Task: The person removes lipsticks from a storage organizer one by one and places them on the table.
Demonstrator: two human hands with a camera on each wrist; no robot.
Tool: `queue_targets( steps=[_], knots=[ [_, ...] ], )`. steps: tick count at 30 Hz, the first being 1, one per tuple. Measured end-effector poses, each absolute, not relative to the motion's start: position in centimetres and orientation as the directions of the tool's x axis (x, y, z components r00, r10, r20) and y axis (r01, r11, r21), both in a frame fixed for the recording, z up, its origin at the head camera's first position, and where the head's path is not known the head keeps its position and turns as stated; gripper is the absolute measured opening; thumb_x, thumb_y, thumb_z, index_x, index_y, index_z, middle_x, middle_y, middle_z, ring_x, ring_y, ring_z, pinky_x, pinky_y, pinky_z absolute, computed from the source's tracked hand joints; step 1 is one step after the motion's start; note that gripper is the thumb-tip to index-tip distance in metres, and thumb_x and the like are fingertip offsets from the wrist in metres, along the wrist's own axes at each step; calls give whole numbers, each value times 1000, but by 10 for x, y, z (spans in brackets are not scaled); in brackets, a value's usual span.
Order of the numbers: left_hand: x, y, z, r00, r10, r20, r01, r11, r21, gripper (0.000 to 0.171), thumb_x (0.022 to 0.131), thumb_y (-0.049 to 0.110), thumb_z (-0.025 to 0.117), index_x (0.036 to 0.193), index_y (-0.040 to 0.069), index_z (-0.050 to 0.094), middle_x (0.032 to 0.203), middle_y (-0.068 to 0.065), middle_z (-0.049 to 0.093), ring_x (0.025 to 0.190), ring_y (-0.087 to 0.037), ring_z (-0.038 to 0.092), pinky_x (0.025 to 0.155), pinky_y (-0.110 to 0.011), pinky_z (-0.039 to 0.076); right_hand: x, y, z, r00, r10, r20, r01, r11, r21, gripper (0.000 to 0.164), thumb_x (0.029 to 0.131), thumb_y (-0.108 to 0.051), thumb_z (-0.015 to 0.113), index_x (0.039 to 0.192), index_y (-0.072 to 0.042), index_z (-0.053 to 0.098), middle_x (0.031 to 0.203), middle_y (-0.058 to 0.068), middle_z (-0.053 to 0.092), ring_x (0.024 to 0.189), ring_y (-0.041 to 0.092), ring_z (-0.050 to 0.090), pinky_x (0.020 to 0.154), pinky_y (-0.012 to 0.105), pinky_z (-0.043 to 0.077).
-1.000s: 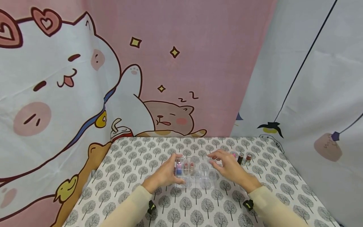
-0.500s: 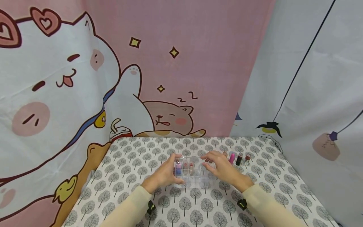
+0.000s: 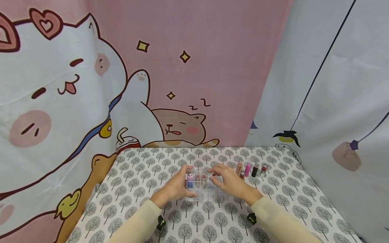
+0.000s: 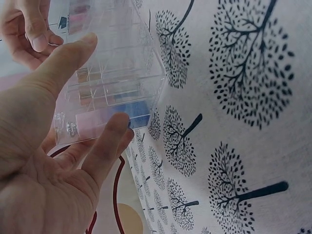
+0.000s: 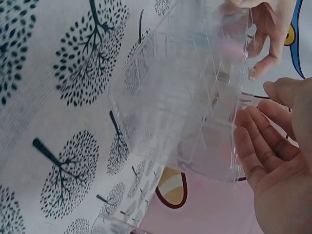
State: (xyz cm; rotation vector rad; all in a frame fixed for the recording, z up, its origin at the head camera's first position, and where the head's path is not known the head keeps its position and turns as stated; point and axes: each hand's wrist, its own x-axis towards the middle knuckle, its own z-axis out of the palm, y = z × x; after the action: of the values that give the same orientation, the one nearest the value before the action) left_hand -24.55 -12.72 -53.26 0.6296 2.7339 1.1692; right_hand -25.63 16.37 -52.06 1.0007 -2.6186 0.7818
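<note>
Altogether, one box (image 5: 161, 92) holds three tubes (image 3: 198, 181), five nearby.

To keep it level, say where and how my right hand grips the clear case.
I'd take the clear case by its right end, from the right, across front and back walls: they look straight, and the left hand holds the other.

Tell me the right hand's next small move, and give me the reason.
Probably lower the right hand and pinch the nearest lipstick in the clear organizer. That hand looks empty, its fingers close to that tube, while the left hand grips the organizer's end, which should steady it. Other lipsticks sit outside on the cloth.
</note>
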Motion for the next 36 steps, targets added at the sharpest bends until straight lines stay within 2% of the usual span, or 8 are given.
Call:
queue_targets(
  steps=[4, 9, 15, 23, 36],
  knots=[
    [-246, -128, -533, -907, 414, 70, 338, 621, 707, 116, 79, 29, 111, 169, 15, 40, 147, -16, 70, 120, -34, 76, 104, -47, 67, -257, 159, -521, -730, -560, 391, -683, 613, -398, 34, 109, -16, 83, 142, -9, 79, 136, 8, 83, 118, 26, 82, 105, 44, 72],
    [-244, -127, -531, -901, 424, 89, 359, 615, 702, 116, 78, 26, 112, 168, 13, 40, 150, -20, 69, 124, -38, 76, 107, -54, 67, -259, 155, -523, -696, -572, 434, -718, 570, -400, 33, 108, -9, 83, 140, -3, 79, 130, 12, 83, 109, 30, 84, 96, 43, 74],
    [-243, -127, -530, -901, 424, 93, 365, 623, 692, 115, 78, 26, 112, 168, 12, 40, 152, -23, 68, 126, -38, 75, 111, -58, 66, -260, 150, -526, -709, -553, 439, -705, 588, -398, 34, 105, -8, 86, 138, 0, 80, 124, 12, 84, 102, 28, 85, 89, 41, 75],
    [-244, -128, -531, -899, 426, 101, 372, 622, 689, 116, 78, 26, 112, 168, 11, 41, 153, -24, 68, 126, -36, 74, 113, -59, 65, -256, 140, -529, -742, -518, 424, -667, 632, -395, 35, 102, -6, 89, 135, 1, 81, 122, 14, 85, 101, 29, 86, 85, 26, 73],
    [-244, -128, -531, -898, 430, 98, 370, 615, 696, 116, 77, 23, 112, 168, 11, 40, 149, -23, 70, 124, -41, 76, 109, -57, 68, -253, 130, -531, -772, -480, 417, -629, 670, -394, 34, 101, -6, 90, 133, 2, 82, 114, 16, 83, 99, 30, 85, 83, 34, 75]
  ],
)
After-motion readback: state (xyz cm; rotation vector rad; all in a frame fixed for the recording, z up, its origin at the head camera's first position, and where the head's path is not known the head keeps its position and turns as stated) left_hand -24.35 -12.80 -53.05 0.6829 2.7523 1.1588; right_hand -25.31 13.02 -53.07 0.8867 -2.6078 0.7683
